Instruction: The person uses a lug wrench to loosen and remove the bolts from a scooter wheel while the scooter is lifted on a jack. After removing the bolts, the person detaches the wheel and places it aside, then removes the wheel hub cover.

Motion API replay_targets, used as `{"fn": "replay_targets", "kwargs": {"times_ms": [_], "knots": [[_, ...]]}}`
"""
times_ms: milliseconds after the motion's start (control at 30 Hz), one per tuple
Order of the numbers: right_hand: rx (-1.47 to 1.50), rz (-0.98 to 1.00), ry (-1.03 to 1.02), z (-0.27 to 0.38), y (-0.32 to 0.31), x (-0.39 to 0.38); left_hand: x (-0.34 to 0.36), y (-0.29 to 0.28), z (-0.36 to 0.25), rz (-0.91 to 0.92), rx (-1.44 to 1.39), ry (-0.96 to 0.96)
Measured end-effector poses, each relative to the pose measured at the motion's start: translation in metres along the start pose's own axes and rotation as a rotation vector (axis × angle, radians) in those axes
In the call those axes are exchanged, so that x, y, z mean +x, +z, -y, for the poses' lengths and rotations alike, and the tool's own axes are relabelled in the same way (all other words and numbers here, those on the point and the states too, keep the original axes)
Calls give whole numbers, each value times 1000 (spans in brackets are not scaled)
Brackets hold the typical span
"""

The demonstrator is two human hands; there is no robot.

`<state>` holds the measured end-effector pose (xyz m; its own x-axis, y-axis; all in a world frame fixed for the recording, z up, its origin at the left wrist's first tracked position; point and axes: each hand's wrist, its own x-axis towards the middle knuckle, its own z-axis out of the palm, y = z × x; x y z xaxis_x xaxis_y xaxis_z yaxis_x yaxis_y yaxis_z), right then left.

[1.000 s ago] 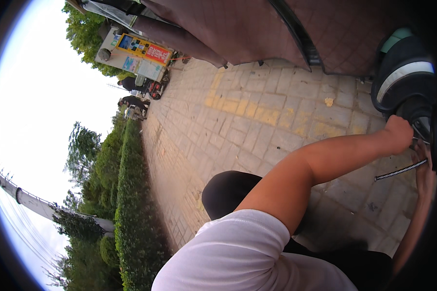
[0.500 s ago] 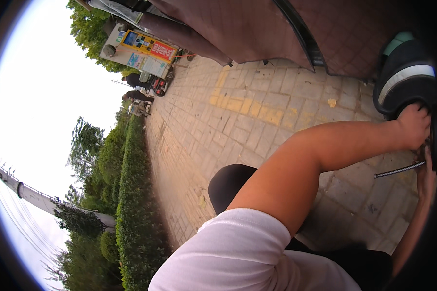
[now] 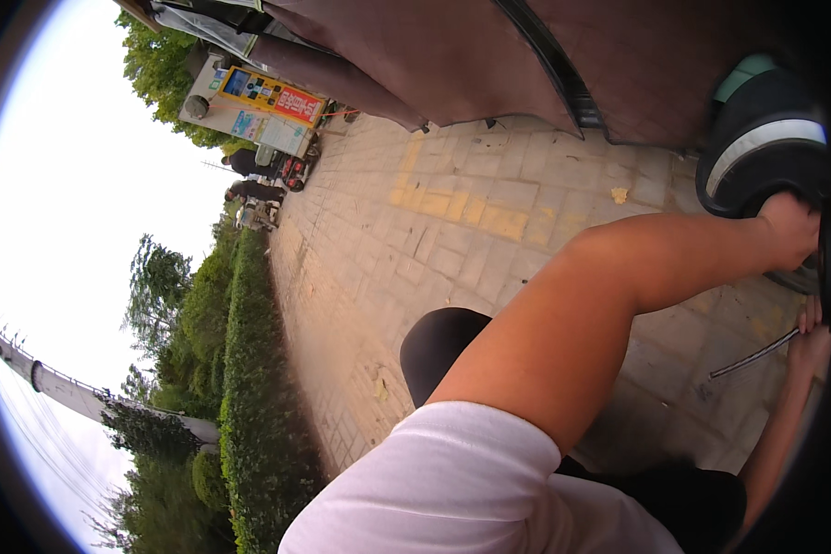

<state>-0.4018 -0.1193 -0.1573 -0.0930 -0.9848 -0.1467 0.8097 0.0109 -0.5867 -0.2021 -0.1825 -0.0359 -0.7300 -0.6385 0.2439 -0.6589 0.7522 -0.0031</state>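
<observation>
At the right edge my left hand [image 3: 789, 231] reaches into the black fitting below a bulky black piece [image 3: 748, 162] with a white band and mint-green top. Its fingers are curled, and what they grip is hidden. A dark rounded part [image 3: 794, 277] shows beneath it. Lower down, my right hand [image 3: 808, 342] is closed round the end of a thin braided silver-and-black cable [image 3: 748, 360], which slants down to the left over the paving. My bent dark-clothed knee [image 3: 434, 351] is behind my left arm.
A brown quilted cover [image 3: 489, 65] hangs along the top. Farther off stand a cabinet with a yellow panel [image 3: 249, 88], parked two-wheelers [image 3: 295, 171] and two people [image 3: 249, 192] in dark clothes. A hedge [image 3: 245, 388] lines the brick pavement [image 3: 471, 268], with a pole [image 3: 129, 406] beyond.
My left hand has moved up and right, further into the black fitting. My right hand and the cable have shifted slightly down, and a dark rounded part now shows between the hands.
</observation>
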Motion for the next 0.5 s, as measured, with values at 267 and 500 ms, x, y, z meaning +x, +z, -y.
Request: {"fn": "replay_targets", "kwargs": {"times_ms": [267, 500], "knots": [[-939, -396, -272, 35, 72, -44, -34, -16, 1, -247, 247, 23], [-496, -272, -12, 39, 111, -60, -22, -34, 0, -108, 239, 33]]}}
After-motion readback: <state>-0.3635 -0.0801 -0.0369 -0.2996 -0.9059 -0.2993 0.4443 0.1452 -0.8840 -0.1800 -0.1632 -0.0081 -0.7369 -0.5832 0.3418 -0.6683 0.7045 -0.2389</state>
